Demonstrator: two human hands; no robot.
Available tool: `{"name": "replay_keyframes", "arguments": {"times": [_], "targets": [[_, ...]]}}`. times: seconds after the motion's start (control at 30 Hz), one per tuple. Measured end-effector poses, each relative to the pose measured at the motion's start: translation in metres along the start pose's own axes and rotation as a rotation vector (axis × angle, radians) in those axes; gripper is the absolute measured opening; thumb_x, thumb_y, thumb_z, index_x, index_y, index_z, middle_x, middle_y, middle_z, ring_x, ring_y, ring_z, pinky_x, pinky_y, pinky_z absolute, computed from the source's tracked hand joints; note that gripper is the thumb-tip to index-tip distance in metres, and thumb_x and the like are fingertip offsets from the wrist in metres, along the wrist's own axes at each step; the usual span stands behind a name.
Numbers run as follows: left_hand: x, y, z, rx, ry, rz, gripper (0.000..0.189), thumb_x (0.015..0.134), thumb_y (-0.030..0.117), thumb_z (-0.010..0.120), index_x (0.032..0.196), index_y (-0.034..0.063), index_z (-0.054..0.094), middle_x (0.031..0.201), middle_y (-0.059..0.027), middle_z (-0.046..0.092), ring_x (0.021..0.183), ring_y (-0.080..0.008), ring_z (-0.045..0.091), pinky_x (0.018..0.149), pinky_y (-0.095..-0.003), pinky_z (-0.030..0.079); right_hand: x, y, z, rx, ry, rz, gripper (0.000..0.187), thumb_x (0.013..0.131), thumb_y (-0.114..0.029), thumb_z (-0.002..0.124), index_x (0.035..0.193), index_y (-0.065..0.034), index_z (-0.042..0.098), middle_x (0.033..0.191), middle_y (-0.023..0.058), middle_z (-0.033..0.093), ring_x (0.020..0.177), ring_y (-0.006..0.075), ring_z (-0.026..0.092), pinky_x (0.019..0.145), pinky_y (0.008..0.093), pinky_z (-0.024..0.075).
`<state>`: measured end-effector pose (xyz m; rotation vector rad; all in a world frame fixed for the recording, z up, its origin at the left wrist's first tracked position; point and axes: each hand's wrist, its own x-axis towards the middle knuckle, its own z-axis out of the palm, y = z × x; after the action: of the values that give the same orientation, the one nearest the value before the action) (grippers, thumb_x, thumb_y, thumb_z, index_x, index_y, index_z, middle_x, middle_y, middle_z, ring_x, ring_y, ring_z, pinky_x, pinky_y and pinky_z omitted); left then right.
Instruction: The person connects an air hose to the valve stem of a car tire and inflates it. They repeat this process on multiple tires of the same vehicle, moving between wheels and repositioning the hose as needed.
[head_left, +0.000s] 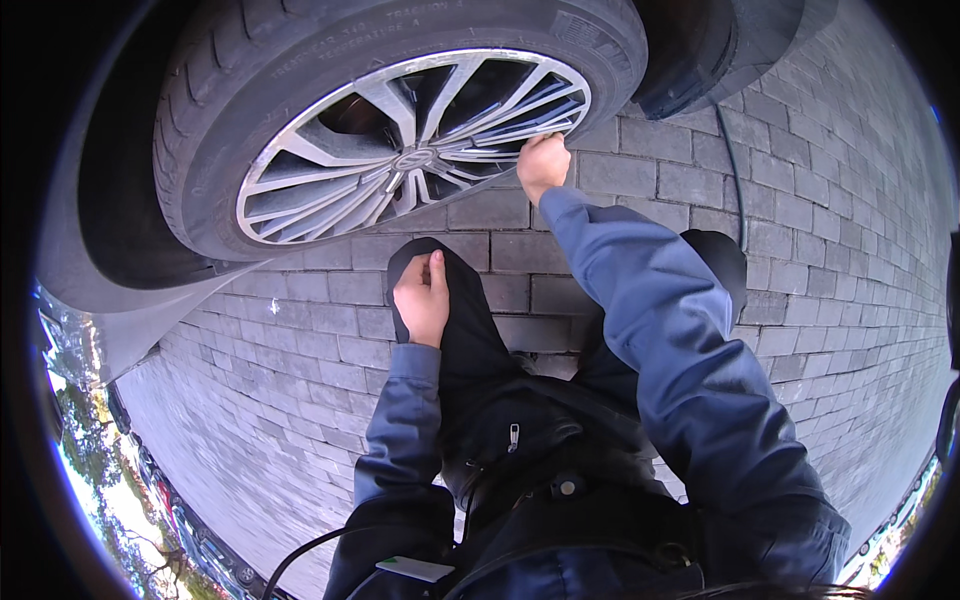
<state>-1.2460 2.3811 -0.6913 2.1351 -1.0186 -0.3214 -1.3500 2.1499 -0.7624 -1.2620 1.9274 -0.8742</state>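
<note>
A car wheel with a multi-spoke alloy rim (414, 159) and a black rubber tyre (225, 157) stands in front of me. My right hand (544, 161) reaches to the lower right edge of the rim. Its fingers are bent in close at the spoke ends and tyre. A small tan bit shows at the fingertips, too small to name; whether they grip it is hidden. Loosely curled, my left hand (421, 292) rests on my left knee in black trousers (469, 300). Nothing shows in it, and its fingers are partly hidden.
The car's grey bodywork (124, 330) curves around the wheel at left. Grey brick paving (622, 161) lies under me. A thin dark hose or cable (733, 169) runs across the paving at right. Another cable (304, 551) loops by my left arm. Parked cars (217, 555) line the far edge.
</note>
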Motion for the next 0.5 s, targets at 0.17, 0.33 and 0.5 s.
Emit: {"name": "replay_keyframes", "arguments": {"times": [0.17,0.33,0.5], "targets": [[0.0013,0.0013,0.0008,-0.017,-0.002,0.02,0.014,0.092,0.014,0.065,0.099,0.0026,0.069,0.082,-0.0093,0.067,0.06,-0.018,0.061,0.057,-0.0302,0.05,0.0006,0.0011,0.0006,0.006,-0.01,0.025,0.038,0.096,-0.029,0.046,0.099,0.006,0.059,0.085,0.0342,0.064,0.085,0.0515,0.063,0.078,0.0558,0.0508],[0.0034,0.007,-0.0029,0.007,0.001,0.07,0.015,0.089,0.006,0.065,0.103,0.0052,0.069,0.09,-0.0077,0.064,0.059,-0.0171,0.055,0.056,-0.0303,0.048,-0.0011,-0.0013,-0.0039,0.01,-0.056,0.019,0.038,0.095,-0.029,0.047,0.1,0.0072,0.057,0.088,0.0341,0.065,0.088,0.0506,0.064,0.081,0.054,0.0514],[0.0045,0.0054,-0.0017,0.024,-0.004,0.071,0.018,0.088,0.005,0.066,0.106,0.0066,0.07,0.086,-0.0071,0.064,0.058,-0.0162,0.055,0.056,-0.0307,0.048,0.0004,0.001,-0.0008,0.027,-0.001,0.007,0.038,0.096,-0.029,0.046,0.095,0.0066,0.06,0.085,0.0351,0.064,0.086,0.0513,0.063,0.08,0.0546,0.0509]]}}
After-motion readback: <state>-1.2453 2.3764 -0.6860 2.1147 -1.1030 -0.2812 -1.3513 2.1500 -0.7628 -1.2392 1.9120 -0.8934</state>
